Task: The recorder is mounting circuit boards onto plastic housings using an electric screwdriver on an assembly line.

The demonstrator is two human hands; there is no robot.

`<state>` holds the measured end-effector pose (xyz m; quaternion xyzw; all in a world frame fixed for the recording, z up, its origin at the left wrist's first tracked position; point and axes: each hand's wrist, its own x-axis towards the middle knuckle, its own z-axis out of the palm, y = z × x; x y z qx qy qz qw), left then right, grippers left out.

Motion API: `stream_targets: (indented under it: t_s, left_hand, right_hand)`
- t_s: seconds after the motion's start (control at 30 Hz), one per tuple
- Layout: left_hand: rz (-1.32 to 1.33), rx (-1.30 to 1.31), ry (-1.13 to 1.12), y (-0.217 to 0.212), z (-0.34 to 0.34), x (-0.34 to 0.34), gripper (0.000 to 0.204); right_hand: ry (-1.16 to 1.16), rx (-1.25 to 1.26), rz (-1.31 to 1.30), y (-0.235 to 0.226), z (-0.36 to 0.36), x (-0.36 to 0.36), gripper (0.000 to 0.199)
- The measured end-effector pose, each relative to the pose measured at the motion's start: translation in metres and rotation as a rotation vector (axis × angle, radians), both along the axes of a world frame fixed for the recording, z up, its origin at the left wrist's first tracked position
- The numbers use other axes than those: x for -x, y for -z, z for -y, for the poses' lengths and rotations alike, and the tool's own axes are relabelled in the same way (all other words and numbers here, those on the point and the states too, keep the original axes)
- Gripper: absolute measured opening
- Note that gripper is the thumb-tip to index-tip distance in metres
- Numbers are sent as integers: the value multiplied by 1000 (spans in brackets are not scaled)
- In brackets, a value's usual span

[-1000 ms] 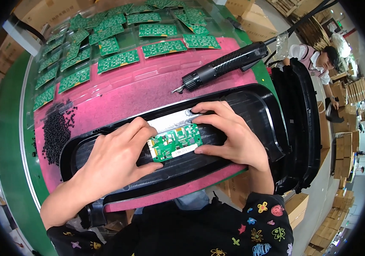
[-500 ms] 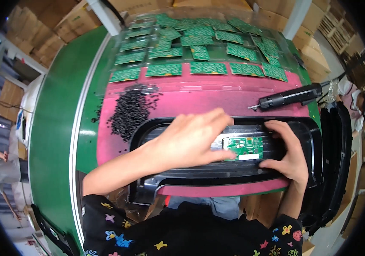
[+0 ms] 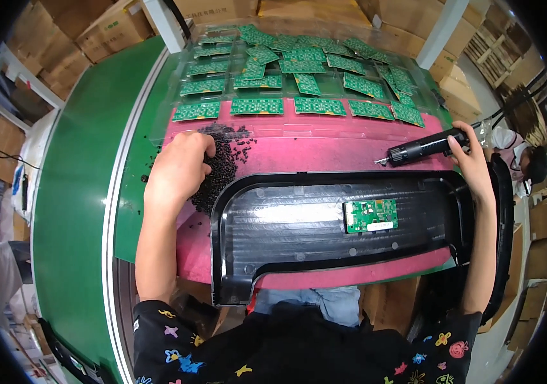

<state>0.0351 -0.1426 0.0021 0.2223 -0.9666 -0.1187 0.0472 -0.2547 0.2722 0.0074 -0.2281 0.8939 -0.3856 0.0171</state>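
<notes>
A large black plastic housing (image 3: 299, 249) lies on a pink mat (image 3: 325, 153) in front of me. A small green circuit board (image 3: 371, 215) sits inside it, right of centre. My left hand (image 3: 179, 168) rests on a heap of small black screws (image 3: 225, 160) left of the housing, its fingers curled into the heap. My right hand (image 3: 472, 160) grips the rear end of a black electric screwdriver (image 3: 422, 147), which lies on the mat behind the housing with its tip pointing left.
Several green circuit boards (image 3: 299, 77) lie in rows at the back of the mat. A green conveyor belt (image 3: 75, 192) runs along the left. More black housings (image 3: 507, 211) stand stacked at the right. Cardboard boxes surround the bench, and another person (image 3: 529, 160) sits at far right.
Both hands have left the circuit board in the housing. My left hand moved left to the screw heap, and my right hand moved up to the screwdriver and took hold of it.
</notes>
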Motion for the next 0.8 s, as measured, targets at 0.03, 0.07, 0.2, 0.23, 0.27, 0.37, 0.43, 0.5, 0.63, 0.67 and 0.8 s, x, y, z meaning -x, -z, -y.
stream_targets:
  t_s: [0.03, 0.07, 0.2, 0.23, 0.27, 0.37, 0.43, 0.5, 0.63, 0.67, 0.8]
  left_hand:
    - [-7, -13, 7, 5, 3, 0, 27]
    - [-41, -9, 7, 10, 8, -1, 24]
    - [-145, -44, 42, 8, 2, 9, 15]
    - [-150, -49, 50, 7, 3, 6, 15]
    - [-175, -34, 22, 7, 7, 2, 15]
    - [-287, -39, 17, 5, 4, 8, 12]
    - [-400, -109, 58, -2, 1, 12, 13]
    - [-425, -227, 81, -9, -16, 21, 14]
    - [-499, -522, 470, -36, -73, 37, 14]
    - [-499, -552, 549, -39, -86, 45, 14]
    - [-369, -784, 603, -45, -117, 63, 13]
  right_hand:
    - [32, 30, -32, 0, 6, -1, 37]
    - [85, 112, -11, -3, 25, -8, 33]
    - [67, 701, -244, -2, 55, -31, 67]
    - [8, 845, -231, 1, 72, -38, 67]
    - [-67, 856, -260, 5, 89, -45, 59]
    - [-207, 1066, 402, 11, 102, -55, 37]
    - [-189, 1223, 424, 0, 109, -59, 28]
    - [-260, 1334, 494, -8, 106, -67, 26]
    - [-365, 1578, 704, -27, 109, -97, 26]
    - [-432, 1605, 746, -28, 105, -102, 27]
    - [-599, 1661, 740, -30, 103, -119, 31]
